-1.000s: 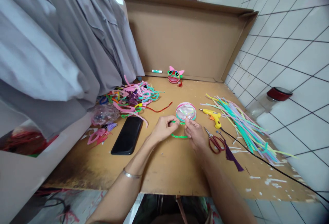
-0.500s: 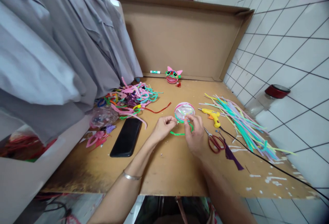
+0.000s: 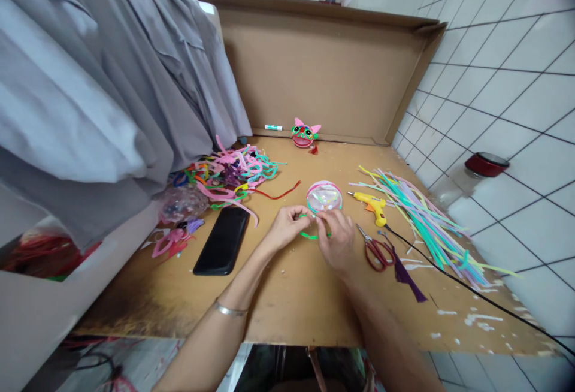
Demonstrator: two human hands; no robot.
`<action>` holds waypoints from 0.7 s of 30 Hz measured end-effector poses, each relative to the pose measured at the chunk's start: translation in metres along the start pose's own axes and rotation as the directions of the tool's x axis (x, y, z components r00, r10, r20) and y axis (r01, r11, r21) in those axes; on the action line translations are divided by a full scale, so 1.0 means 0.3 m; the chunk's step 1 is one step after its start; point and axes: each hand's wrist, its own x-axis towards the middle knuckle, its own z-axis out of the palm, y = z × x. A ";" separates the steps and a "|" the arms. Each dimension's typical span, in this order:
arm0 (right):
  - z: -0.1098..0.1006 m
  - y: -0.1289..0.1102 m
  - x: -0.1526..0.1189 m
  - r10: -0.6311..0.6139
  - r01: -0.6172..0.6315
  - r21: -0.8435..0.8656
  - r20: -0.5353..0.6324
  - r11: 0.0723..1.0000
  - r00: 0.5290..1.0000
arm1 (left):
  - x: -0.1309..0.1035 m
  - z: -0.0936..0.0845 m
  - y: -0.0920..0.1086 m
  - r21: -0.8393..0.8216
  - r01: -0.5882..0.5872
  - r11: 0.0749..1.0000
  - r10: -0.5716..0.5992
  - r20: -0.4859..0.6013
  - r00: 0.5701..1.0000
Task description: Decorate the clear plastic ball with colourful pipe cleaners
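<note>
A green pipe cleaner [image 3: 309, 236] curves in a loop between my two hands, just above the table. My left hand [image 3: 290, 224] is closed in a pinch on it, thumb against forefinger. My right hand [image 3: 336, 236] pinches it from the other side, and the fingertips of both hands almost meet. Something small and pale shows at the fingertips, too small to name. Right behind them sits a round clear piece [image 3: 324, 196] with a pink and teal fuzzy rim, its near edge partly covered by my fingers.
Scissors [image 3: 377, 253], a purple tassel [image 3: 406, 275] and a yellow glue gun [image 3: 372, 205] with a black cord lie right, before a pipe cleaner bundle [image 3: 417, 218]. Left are a phone [image 3: 222, 241] and tangled pipe cleaners [image 3: 238, 167]. A decorated animal head [image 3: 303, 134] stands behind.
My right hand has moved left, bringing its fingertips close to my left hand's. The green pipe cleaner's loop is drawn in smaller between them. The view has shifted slightly.
</note>
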 end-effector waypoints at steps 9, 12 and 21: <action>0.001 -0.004 -0.003 -0.076 0.076 -0.035 0.025 0.996 0.997 | 0.011 -0.003 -0.034 0.029 -0.024 0.999 0.024 0.017 1.000; -0.001 -0.002 -0.001 -0.081 0.084 -0.067 0.048 0.994 0.996 | 0.012 -0.004 -0.044 0.043 -0.044 0.998 0.043 0.018 0.999; 0.002 0.004 -0.010 0.022 -0.019 -0.028 0.129 0.999 0.991 | 0.002 0.006 -0.049 0.203 -0.129 0.971 0.125 0.030 0.992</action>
